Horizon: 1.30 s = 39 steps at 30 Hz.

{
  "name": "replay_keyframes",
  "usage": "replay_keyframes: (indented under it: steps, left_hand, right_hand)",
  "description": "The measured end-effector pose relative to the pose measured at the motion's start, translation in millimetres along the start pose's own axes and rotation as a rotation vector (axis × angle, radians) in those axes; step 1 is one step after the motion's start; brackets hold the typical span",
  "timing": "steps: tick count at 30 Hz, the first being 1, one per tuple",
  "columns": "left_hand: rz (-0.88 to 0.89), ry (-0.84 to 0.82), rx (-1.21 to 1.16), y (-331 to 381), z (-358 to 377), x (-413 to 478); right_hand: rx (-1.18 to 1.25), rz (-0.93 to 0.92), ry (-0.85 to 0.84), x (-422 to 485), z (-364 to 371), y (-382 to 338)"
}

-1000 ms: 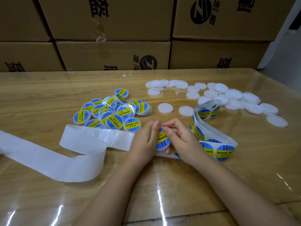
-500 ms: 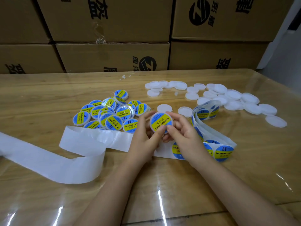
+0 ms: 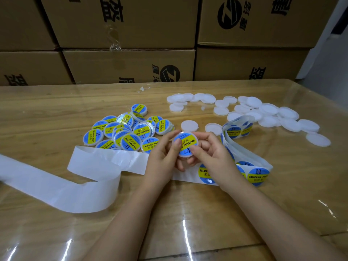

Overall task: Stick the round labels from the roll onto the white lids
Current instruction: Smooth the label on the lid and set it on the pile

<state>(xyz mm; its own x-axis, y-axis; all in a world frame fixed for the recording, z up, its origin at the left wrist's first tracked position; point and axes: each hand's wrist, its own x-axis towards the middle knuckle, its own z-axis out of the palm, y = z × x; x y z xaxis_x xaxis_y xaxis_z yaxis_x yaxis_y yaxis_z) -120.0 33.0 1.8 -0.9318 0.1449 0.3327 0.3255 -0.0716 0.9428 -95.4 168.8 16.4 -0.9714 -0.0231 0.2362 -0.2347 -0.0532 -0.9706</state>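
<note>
Far left on the desk (image 3: 37, 110) we've got the spent backing strip (image 3: 56, 178), looped and bare. Next comes the heap of labelled lids (image 3: 124, 132), just left of our left hand (image 3: 162, 157) and a bit beyond it. That hand and our right hand (image 3: 212, 153) both pinch one finished lid (image 3: 186, 145) by its rim. It's held up off the desk with the label facing us, left thumb lying on the label's edge.

Looks like we're smoothing it down, so we'd guess it gets dropped on the heap next, and the left hand's nearer for that. It's round, so no long axis to fuss over.

Two blank lids (image 3: 189, 126) lie just past the hands. The label strip (image 3: 259, 176) runs out from under our right wrist, with fresh labels showing. The main scatter of white lids (image 3: 273, 113) is further right and back, closer to the right hand.

No container in play; the cardboard boxes (image 3: 131, 68) behind are closed, so contents unknown.
</note>
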Motion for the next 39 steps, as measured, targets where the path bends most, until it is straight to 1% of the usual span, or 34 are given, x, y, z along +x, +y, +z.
replay_keyframes:
  steps: [6,11,15,20,24,26,28,29,31,33,35,37,39]
  left_hand:
    - [0.000,0.037,0.026,-1,-1,2]
    - [0.058,0.055,0.158,-3,-2,2]
    - [0.089,0.008,0.199,-1,-1,-1]
    - [0.003,-0.119,0.150,-3,2,-4]
    - [0.047,-0.160,0.245,-2,3,-5]
    - [0.038,-0.117,0.270,-2,2,-2]
    - [0.016,-0.006,0.274,-4,-2,3]
    - [0.001,0.082,0.286,-5,-7,6]
    - [-0.075,0.254,0.301,-9,-17,12]
    - [-0.171,0.368,0.323,-10,-27,16]
    - [-0.240,0.408,0.448,-14,-36,18]
    - [-0.281,0.405,0.530,-17,-42,20]
    - [-0.259,0.390,0.596,-19,-44,19]
  right_hand:
    - [-0.013,-0.021,0.005,-3,2,2]
    - [-0.028,-0.007,0.038,-4,5,4]
    - [-0.074,0.018,0.095,-4,4,3]
    - [-0.142,0.070,0.211,-1,1,2]
    - [-0.196,0.086,0.231,1,-1,3]
    - [-0.259,0.071,0.183,2,-2,4]
    - [-0.355,0.044,0.119,1,-2,7]
    - [-0.453,0.012,0.100,0,-4,8]
    - [-0.735,-0.090,0.072,0,-8,11]
    - [-0.955,-0.150,0.015,0,-11,14]
    - [-1.065,-0.135,-0.030,1,-11,16]
    - [-1.123,-0.106,-0.063,2,-12,18]
    - [-1.169,-0.093,-0.065,3,-14,19]
